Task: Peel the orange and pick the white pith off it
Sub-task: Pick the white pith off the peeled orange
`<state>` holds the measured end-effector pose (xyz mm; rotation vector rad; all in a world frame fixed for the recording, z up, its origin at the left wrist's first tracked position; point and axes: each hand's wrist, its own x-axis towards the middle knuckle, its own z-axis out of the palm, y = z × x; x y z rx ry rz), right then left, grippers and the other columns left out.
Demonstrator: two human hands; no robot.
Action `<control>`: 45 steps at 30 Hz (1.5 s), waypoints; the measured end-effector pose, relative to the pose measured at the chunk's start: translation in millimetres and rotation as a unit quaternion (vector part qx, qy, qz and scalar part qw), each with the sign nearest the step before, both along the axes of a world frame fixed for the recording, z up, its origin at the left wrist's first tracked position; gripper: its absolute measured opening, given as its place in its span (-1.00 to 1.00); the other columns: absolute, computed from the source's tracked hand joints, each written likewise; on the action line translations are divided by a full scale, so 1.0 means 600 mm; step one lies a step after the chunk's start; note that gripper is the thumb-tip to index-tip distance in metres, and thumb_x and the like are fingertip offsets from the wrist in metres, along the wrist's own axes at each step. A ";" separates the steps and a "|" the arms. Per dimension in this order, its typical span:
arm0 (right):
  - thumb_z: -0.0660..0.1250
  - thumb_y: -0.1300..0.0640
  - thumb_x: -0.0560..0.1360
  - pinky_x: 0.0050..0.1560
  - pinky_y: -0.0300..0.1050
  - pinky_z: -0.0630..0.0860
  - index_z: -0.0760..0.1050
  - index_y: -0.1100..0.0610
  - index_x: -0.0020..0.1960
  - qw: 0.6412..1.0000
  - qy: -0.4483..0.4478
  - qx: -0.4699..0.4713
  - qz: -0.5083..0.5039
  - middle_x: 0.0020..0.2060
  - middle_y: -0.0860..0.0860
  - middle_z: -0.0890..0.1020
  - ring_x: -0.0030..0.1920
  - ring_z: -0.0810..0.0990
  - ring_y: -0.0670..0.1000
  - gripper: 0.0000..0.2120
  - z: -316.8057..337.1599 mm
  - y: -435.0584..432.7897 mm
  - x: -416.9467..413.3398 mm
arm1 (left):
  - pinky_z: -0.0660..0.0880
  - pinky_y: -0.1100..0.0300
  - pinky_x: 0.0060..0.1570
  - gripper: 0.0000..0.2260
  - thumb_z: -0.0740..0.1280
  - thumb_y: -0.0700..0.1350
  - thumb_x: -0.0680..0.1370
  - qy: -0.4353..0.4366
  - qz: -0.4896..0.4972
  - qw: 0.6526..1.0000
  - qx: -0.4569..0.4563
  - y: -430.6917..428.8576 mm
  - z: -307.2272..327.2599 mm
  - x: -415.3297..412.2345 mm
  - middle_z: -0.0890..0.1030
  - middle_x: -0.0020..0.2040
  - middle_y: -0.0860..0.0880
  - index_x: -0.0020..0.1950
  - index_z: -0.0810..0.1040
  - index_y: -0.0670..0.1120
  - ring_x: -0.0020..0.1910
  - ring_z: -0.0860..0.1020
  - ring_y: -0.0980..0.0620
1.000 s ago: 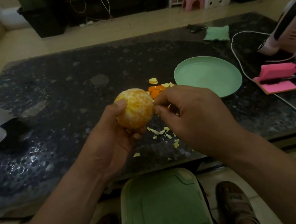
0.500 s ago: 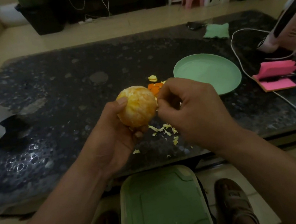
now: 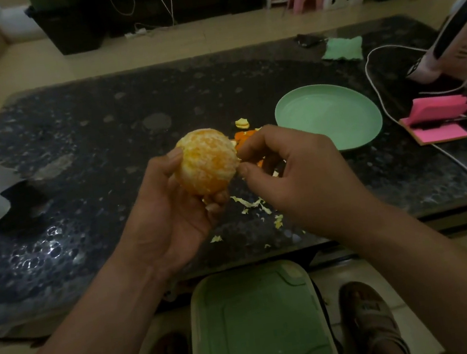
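- The left hand is cupping the orange above the near part of the dark table, with the thumb on its upper left side and the fingers wrapping under it.
- The right hand is pinching at the right edge of the fruit with thumb and forefinger; I cannot tell if a strand of pith is already between the tips.
- The fruit is looking round and already without skin, with pale, patchy pith lying over the glossy orange flesh.
- To do this step well, I think the pinch should be catching only the dry white layer and pulling along the surface, not digging in, because the flesh is soft and wet.
- Small curled pith scraps are lying on the speckled stone under the hands, and orange peel pieces are sitting just beside the smooth green plate.
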<state>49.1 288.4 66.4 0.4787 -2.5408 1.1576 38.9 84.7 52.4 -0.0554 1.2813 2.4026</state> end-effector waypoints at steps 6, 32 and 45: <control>0.43 0.03 0.60 -0.21 -0.10 0.53 0.64 0.02 0.02 0.991 0.077 0.103 -0.025 -0.17 -0.14 0.64 -0.22 0.54 -0.14 -0.93 -0.006 -0.002 -0.002 | 0.49 0.27 -0.37 -0.47 0.32 0.12 0.58 -0.002 0.007 0.999 -0.035 0.002 0.002 -0.001 0.66 0.09 -0.16 0.49 0.53 -0.11 -0.23 0.56 0.01; 0.41 0.10 0.56 -0.27 0.01 0.50 0.55 0.04 -0.13 0.996 0.057 0.071 -0.013 -0.27 -0.12 0.54 -0.28 0.48 -0.08 -0.90 -0.009 0.002 -0.006 | 0.47 0.29 -0.41 -0.51 0.31 0.14 0.57 -0.048 -0.022 0.998 -0.036 0.003 -0.008 -0.001 0.69 0.00 -0.14 0.39 0.59 -0.11 -0.27 0.55 0.03; 0.24 0.08 0.70 -0.21 0.07 0.53 0.57 -0.03 0.13 0.994 -0.075 0.052 -0.063 -0.23 -0.10 0.62 -0.27 0.54 -0.05 -0.87 -0.031 0.014 -0.032 | 0.37 0.35 -0.41 -0.47 0.29 0.18 0.58 -0.107 -0.017 0.989 0.100 -0.004 -0.006 0.000 0.65 0.11 -0.20 0.38 0.59 -0.18 -0.27 0.44 0.08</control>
